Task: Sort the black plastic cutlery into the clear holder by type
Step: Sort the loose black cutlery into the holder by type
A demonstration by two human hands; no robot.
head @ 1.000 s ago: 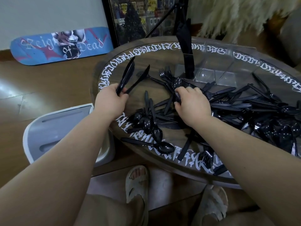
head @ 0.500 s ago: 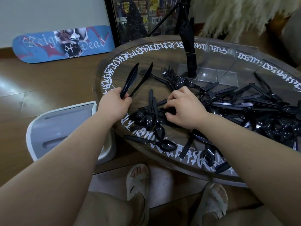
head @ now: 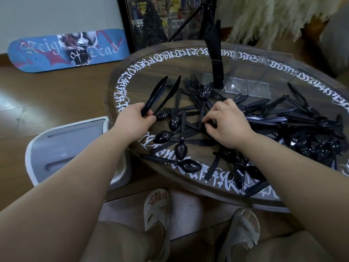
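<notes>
Both bare forearms extend forward from the lower corners, palms turned down. The left hand (head: pixel 135 118) is closed in a fist, its fingers and thumb curled round the handle ends of several black knives (head: pixel 160 95), whose blades fan out beyond the fingertips. The right hand (head: pixel 227 122) is arched, its fingertips (head: pixel 207 122) bent downward and pinching at black cutlery beneath them.

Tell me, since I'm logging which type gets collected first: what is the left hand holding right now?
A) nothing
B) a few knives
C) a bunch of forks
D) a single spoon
B: the left hand has its grip around the handles of black knives, whose blades fan out above the table.
</notes>
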